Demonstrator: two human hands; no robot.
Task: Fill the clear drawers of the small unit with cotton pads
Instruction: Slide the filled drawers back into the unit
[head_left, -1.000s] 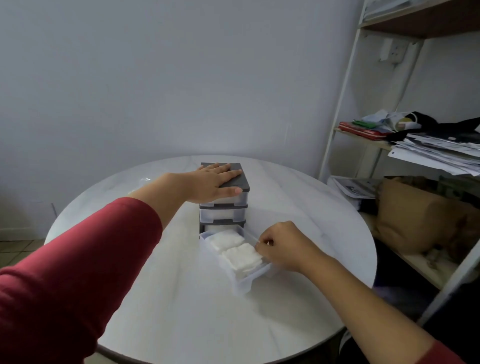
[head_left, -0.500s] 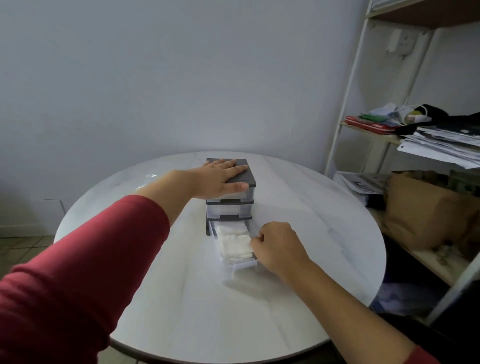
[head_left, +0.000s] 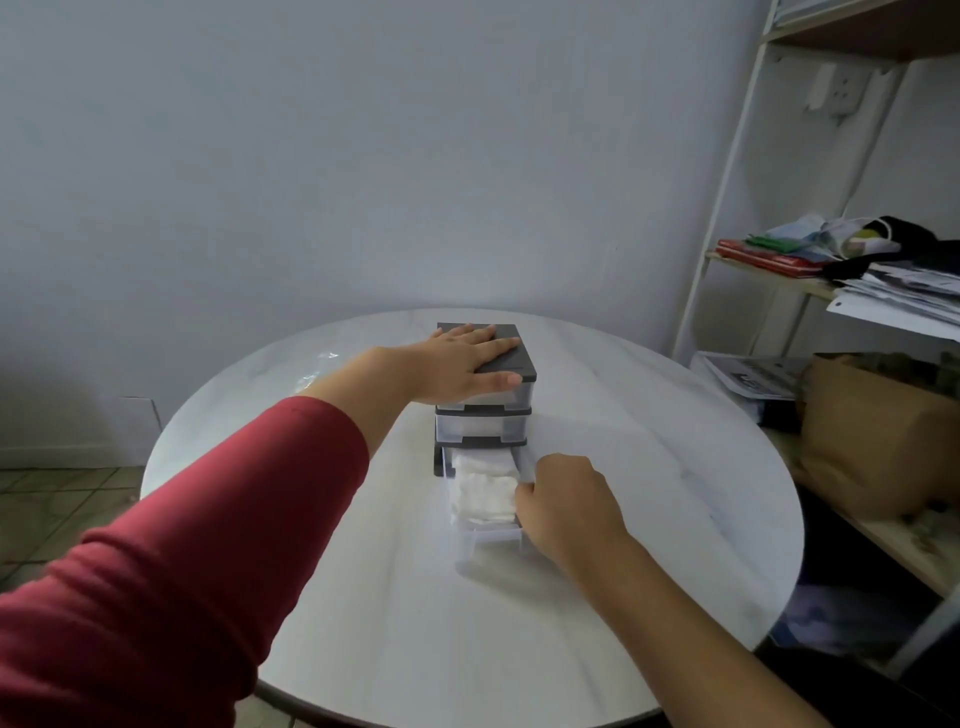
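Small grey drawer unit (head_left: 511, 359) stood centred on the round white marble-look table (head_left: 415, 623), bottom clear plastic drawer (head_left: 488, 539) partway out.
Your left hand (head_left: 460, 364) lay flat, fingers straight, on the unit's top; your right hand (head_left: 567, 506), fingers curled, gripped that drawer's front right corner. White square cotton pads (head_left: 483, 493) filled it.

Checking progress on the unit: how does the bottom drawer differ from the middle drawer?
The bottom drawer is pulled out; the middle drawer is pushed in. The bottom drawer holds cotton pads; none show in the middle drawer. The right hand grips the bottom drawer, not the middle drawer. Both are clear.
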